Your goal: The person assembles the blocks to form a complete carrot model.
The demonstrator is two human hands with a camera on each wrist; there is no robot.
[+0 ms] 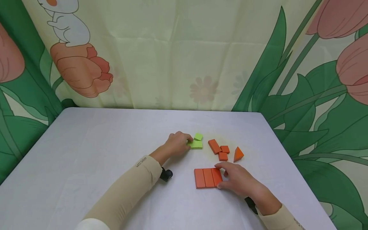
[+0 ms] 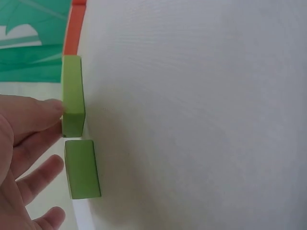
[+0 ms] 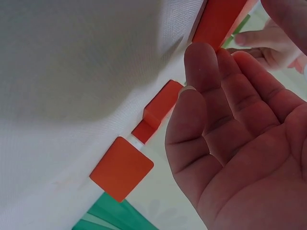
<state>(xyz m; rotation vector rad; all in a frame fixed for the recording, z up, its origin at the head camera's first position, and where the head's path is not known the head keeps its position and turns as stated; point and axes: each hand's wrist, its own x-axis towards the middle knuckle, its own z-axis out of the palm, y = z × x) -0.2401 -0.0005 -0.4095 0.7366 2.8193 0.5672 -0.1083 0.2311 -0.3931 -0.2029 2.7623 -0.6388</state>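
My left hand (image 1: 179,143) is at the left end of a flat light-green block (image 1: 196,145), thumb and forefinger against it. A smaller green block (image 1: 198,136) lies just behind. In the left wrist view the longer green block (image 2: 73,91) meets the thumb, while the other fingers stay spread beside the smaller block (image 2: 82,169). Three orange-red blocks lie side by side as a flat rectangle (image 1: 204,178). My right hand (image 1: 238,178) holds the rightmost orange-red block (image 1: 217,176) by its far and near ends, between finger and thumb.
Behind the right hand lie a long orange block (image 1: 214,146), two small orange blocks, one at the front (image 1: 223,156), and an orange wedge-shaped block (image 1: 238,154). All rest on a white-covered table (image 1: 100,143). A printed curtain (image 1: 149,57) hangs beyond its far edge.
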